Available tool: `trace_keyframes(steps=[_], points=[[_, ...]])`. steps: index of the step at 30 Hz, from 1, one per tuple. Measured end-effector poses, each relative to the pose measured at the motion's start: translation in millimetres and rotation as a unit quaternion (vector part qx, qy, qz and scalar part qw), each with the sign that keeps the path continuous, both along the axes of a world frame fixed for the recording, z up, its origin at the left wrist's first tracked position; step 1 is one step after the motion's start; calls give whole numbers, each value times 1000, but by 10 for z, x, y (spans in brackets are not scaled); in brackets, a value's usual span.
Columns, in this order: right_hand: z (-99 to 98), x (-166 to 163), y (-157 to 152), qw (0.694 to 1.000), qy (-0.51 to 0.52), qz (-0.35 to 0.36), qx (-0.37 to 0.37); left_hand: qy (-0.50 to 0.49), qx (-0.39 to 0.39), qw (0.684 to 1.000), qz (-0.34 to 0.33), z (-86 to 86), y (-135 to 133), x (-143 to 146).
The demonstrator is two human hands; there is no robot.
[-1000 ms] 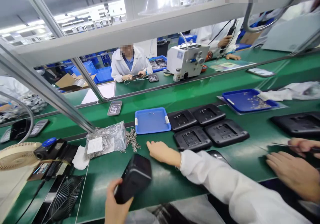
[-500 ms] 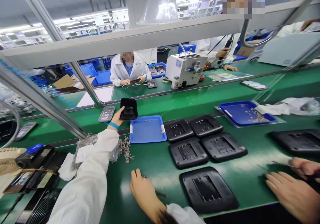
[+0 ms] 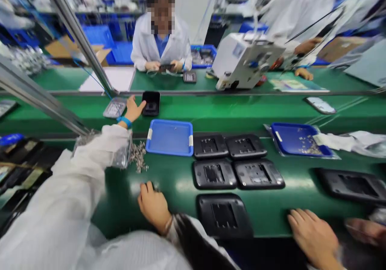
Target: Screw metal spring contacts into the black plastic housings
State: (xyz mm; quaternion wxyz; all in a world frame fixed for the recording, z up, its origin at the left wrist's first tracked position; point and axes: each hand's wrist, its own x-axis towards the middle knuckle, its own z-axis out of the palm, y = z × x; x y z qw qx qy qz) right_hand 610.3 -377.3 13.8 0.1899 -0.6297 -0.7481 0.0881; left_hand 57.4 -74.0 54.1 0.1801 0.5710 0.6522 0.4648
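Observation:
My left hand (image 3: 132, 108) is stretched far out over the green belt (image 3: 229, 115), fingers apart, thumb beside a small black device (image 3: 150, 102) that lies flat on the belt. A grey display unit (image 3: 114, 108) lies just left of that hand. My right hand (image 3: 153, 205) rests on the green table near me with its fingers curled under; what they hold, if anything, is hidden. A pile of small metal screws (image 3: 139, 158) and a clear bag of them (image 3: 120, 159) lie between my arms. A black housing (image 3: 223, 214) sits right of my right hand.
A blue tray (image 3: 169, 137) and several more black housings (image 3: 235, 161) lie ahead. A co-worker's hand (image 3: 313, 234) rests at the lower right. A second blue tray (image 3: 298, 139), a white machine (image 3: 244, 61), a slanted metal post (image 3: 81, 41) and a seated person in white (image 3: 161, 45) stand beyond.
My left hand carried the black device out to the far belt and has let go of it there. My right hand drew back slightly toward me. The view tilted down and closer.

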Motion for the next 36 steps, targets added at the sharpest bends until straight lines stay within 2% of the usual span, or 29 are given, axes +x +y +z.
trace_keyframes(steps=[1, 3, 5, 6, 8, 10, 13, 15, 17, 20, 23, 26, 30, 32, 34, 35, 36], points=[[-75, 168, -92, 998, -44, 2, 34, 1, -27, 1000, -14, -20, -228, -37], [-219, 392, -212, 987, -136, 24, 77, 11, -80, 993, -89, -51, -786, -75], [-321, 484, -261, 980, -182, 46, 69, 21, -114, 983, -141, -81, -1410, -46], [-348, 496, -268, 978, -189, 55, 66, 23, -126, 981, -144, -110, -1717, -8], [-357, 486, -270, 978, -185, 68, 61, 13, -142, 983, -118, -218, -2267, 87], [-330, 466, -274, 980, -175, 70, 56, -14, -151, 986, -73, -378, -2698, 175], [-280, 448, -294, 978, -192, 62, 51, -58, -153, 986, -28, -597, -3105, 280], [-252, 438, -310, 973, -216, 65, 45, -49, -157, 985, -56, -674, -3235, 353], [-225, 419, -322, 968, -237, 68, 38, 0, -153, 980, -125, -710, -3274, 439], [-185, 366, -326, 968, -239, 74, 36, 118, -141, 956, -229, -757, -3232, 573], [-178, 332, -305, 972, -217, 85, 34, 202, -133, 929, -281, -837, -3169, 667], [-200, 396, -257, 971, -215, 100, 34, 204, -113, 925, -299, -904, -3152, 695], [-82, 462, -215, 973, -204, 106, 20, 188, -102, 944, -250, -924, -3186, 657], [93, 232, -207, 979, -184, 89, 24, 176, -103, 955, -214, -919, -3208, 625], [276, -307, -196, 985, -158, 63, 16, 153, -104, 968, -169, -911, -3226, 598], [341, -681, -192, 984, -150, 77, -58, 139, -106, 973, -148, -905, -3232, 588], [376, -1102, -191, 983, -140, 43, -108, 124, -108, 978, -129, -898, -3236, 581]])
